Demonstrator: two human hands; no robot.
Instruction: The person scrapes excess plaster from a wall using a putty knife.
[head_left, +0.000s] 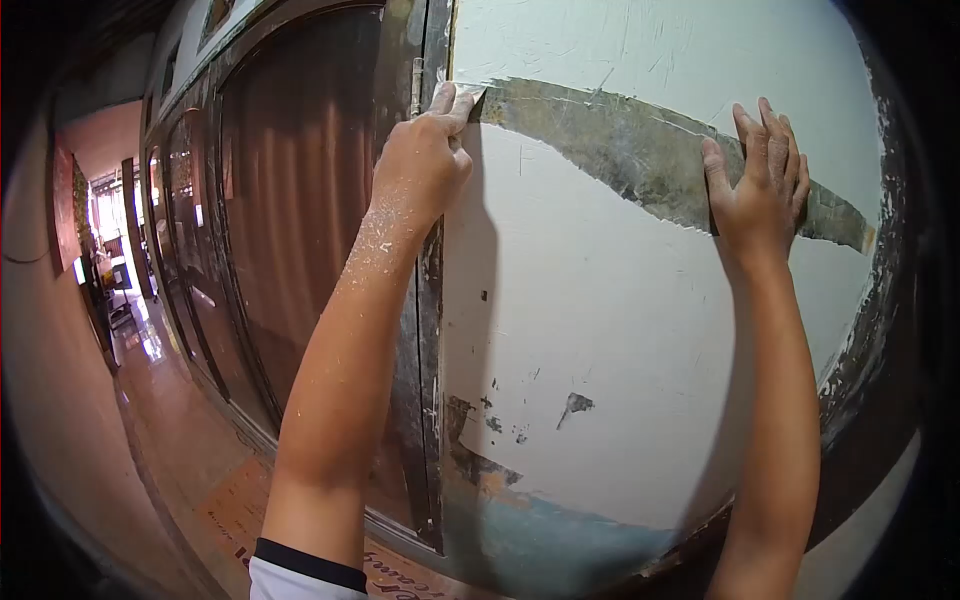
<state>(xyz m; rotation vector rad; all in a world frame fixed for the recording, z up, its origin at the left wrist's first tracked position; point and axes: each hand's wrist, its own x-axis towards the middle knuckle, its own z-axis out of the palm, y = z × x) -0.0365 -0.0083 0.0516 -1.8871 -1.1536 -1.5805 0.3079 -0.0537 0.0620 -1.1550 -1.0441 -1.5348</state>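
Observation:
My left hand (425,160) is closed around a thin scraper blade (478,101), mostly hidden by the fingers, at the wall's upper left edge beside the door frame. White flecks cover the wrist and forearm. My right hand (760,190) rests on the wall with its fingers spread, over the right part of a bare grey strip (610,140). That strip curves across the wall (600,290) from upper left to right, between areas of pale coating. Small dark patches (578,403) show lower down.
A dark wooden door frame (430,330) borders the wall on the left, with a curtained panel (300,200) beyond it. Farther left a hallway floor (160,390) runs toward a bright opening. Printed cardboard (235,510) lies on the floor below.

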